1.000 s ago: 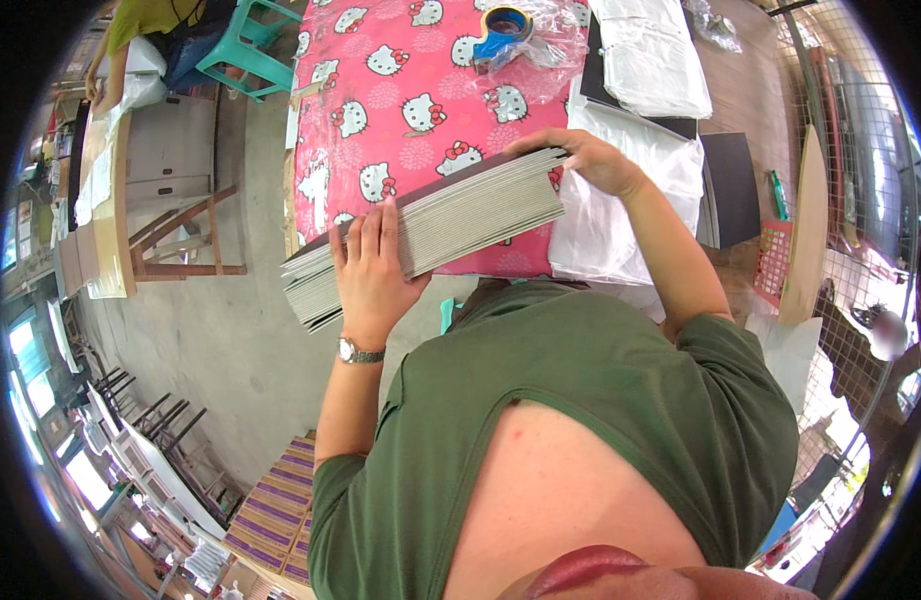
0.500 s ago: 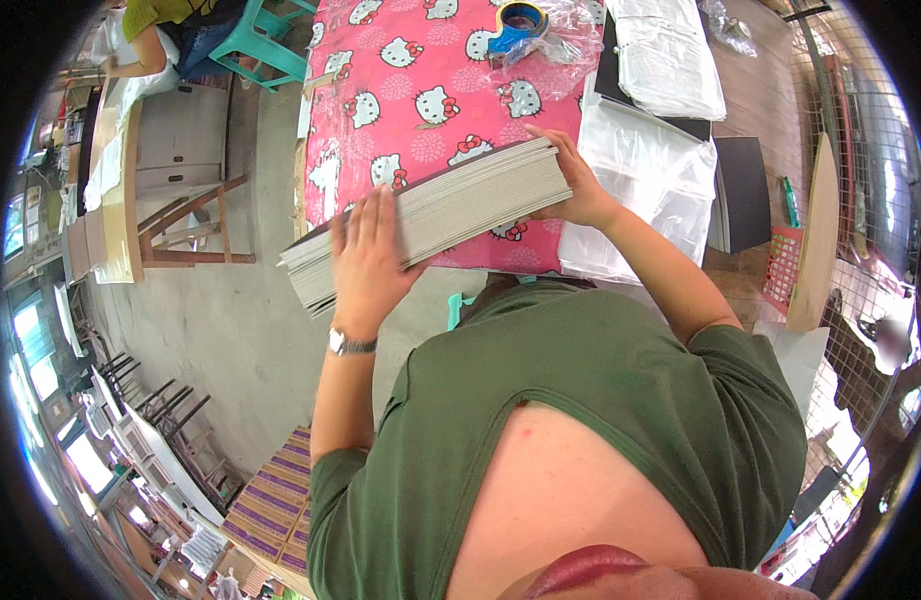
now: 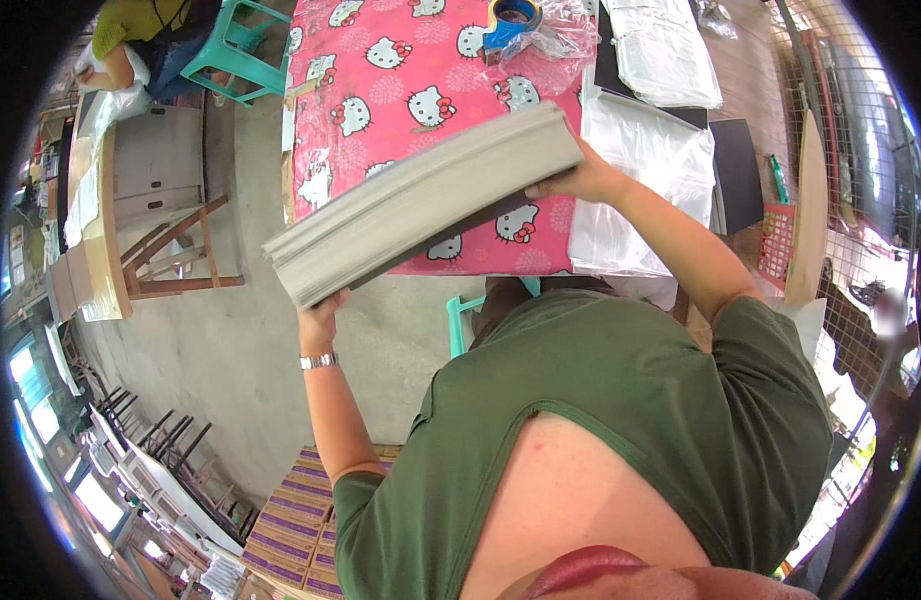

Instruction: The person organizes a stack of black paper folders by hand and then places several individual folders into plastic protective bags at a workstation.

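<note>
A thick stack of grey boards with dark faces is held up slantwise over the near part of the pink table, its layered edge turned upward. At the stack's lower left end my left hand grips it from beneath, most of the fingers hidden behind the boards. My right hand is closed round the right end, the thumb lying along the underside. The stack looks slightly smeared by motion.
The table bears a pink patterned cover. On it lie a tape dispenser and clear plastic bags. Dark boards and a red basket are to the right. A green stool and another person are far left.
My left hand has moved from the stack's upper layered edge to beneath its left end. The stack has tilted, showing its dark face below, and shifted slightly left.
</note>
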